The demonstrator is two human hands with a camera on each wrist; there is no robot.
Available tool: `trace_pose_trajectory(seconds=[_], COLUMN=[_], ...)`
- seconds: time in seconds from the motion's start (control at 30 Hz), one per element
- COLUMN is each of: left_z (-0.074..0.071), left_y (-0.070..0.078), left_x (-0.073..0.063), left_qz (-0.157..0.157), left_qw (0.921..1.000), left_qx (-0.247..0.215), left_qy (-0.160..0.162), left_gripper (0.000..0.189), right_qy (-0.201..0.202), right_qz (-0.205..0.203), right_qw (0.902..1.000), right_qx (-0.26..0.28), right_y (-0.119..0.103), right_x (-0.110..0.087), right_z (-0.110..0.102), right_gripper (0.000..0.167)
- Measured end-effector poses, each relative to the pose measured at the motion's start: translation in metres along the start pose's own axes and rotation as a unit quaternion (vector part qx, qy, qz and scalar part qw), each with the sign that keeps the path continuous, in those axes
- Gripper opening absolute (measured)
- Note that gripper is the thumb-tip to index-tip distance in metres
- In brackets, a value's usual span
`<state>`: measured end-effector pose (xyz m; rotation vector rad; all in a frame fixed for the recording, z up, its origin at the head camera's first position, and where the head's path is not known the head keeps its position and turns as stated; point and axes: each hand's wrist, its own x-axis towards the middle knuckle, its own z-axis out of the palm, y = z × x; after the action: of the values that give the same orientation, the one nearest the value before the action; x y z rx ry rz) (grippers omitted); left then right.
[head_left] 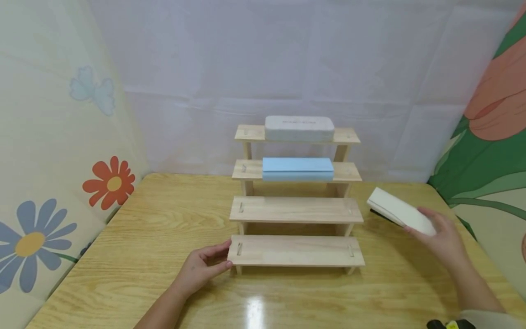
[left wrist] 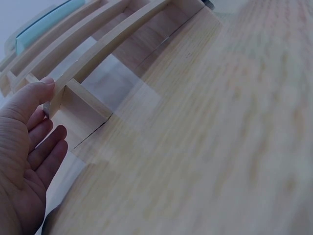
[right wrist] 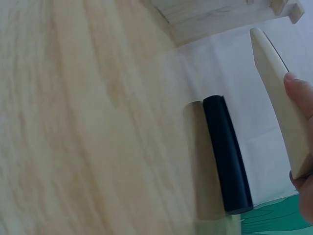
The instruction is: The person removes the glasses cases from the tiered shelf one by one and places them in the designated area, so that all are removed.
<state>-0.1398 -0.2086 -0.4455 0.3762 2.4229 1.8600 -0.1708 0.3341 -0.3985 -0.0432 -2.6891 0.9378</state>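
Observation:
A stepped wooden display stand [head_left: 296,210] with several shelves is upright on the table. My left hand [head_left: 203,268] pinches the left end of its lowest shelf, thumb at the front edge, as the left wrist view also shows. In my right hand [head_left: 441,237] is a cream, eyeglass-case-like box [head_left: 400,209], raised and tilted to the right of the stand. Below that box lies a black case [right wrist: 227,154], mostly hidden from the head view. On the top shelf rests a white rounded case [head_left: 299,129]; a light blue folding case [head_left: 297,169] occupies the shelf beneath it.
The wood-grain table [head_left: 164,219] extends to both sides of the stand. Behind it hangs a white cloth [head_left: 246,55]. Flower-printed panels flank the table, one on the left [head_left: 53,137] and one on the right [head_left: 493,151]. A small black-and-yellow object [head_left: 451,324] shows at the bottom right.

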Motion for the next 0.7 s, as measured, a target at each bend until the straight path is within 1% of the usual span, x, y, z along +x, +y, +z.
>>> trace_pose_trajectory(seconds=[0.2,0.27,0.5,0.7], left_z=[0.000,0.000,-0.001,-0.001], left_y=[-0.001,-0.001,0.000,0.001], left_x=[0.000,0.000,0.000,0.000], left_qz=[0.004,0.005,-0.005,-0.009], left_qw=[1.0000,1.0000,1.0000,0.9999], left_qx=[-0.002,-0.004,-0.006,-0.009], left_qy=[-0.002,-0.002,-0.006,-0.007], left_gripper=[0.052,0.052,0.053,0.053], right_qy=[0.008,0.008,-0.024,-0.035], right_qz=[-0.017,-0.016,0.009,0.005], right_qw=[0.9998,0.9998,0.9996,0.9992], right_qx=[-0.006,-0.005,-0.012,-0.018], right_y=[0.008,0.009,0.015,0.020], right_x=[-0.001,-0.002,-0.004,-0.004], right_z=[0.009,0.011,0.017,0.020], right_gripper=[0.064,0.064,0.069,0.070])
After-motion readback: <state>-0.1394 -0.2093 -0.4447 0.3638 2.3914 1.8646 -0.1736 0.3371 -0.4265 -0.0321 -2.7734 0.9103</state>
